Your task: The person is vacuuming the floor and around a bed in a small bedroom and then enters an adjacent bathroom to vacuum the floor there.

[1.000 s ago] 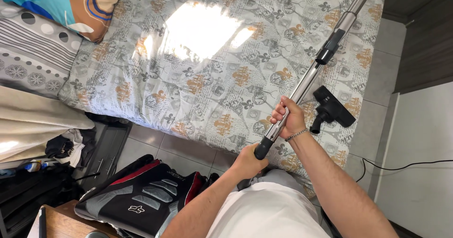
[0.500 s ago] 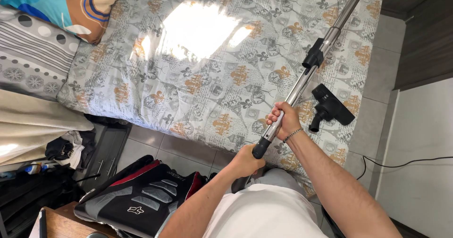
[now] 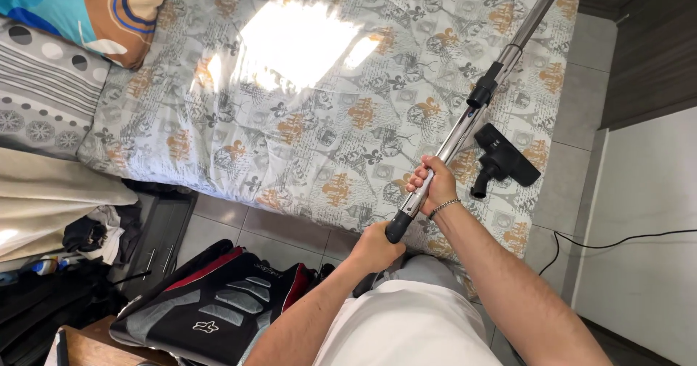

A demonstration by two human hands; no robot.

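Closest to the body, the left hand (image 3: 377, 246) is clenched around the dark plastic end (image 3: 398, 228) of a vacuum cleaner tube (image 3: 465, 123), low against the person's waist. Just beyond it and a little higher along the same shaft, the right hand (image 3: 432, 184) is wrapped around the shiny metal section, a thin bracelet (image 3: 444, 207) at the wrist. The tube runs away from both hands on a slant, up and to the right over the bed (image 3: 305, 104), past a black collar (image 3: 485, 90) and out of the top of the view, so its far end cannot be seen. I judge it a stiff, rigid thing, light for its length but awkward, since the long reach beyond the hands will lever against the grip; two hands spread apart along it seem the sensible hold. The polished metal looks slippery, the dark plastic end less so, and the collar would give a natural stop for a hand. Just to the right of the right hand, a black floor nozzle (image 3: 504, 159) lies detached on the patterned bedspread, apart from the tube. Down to the left of the left hand sits a black, grey and red bag (image 3: 210, 301); farther left, pillows (image 3: 65, 46) lie at the head of the bed.
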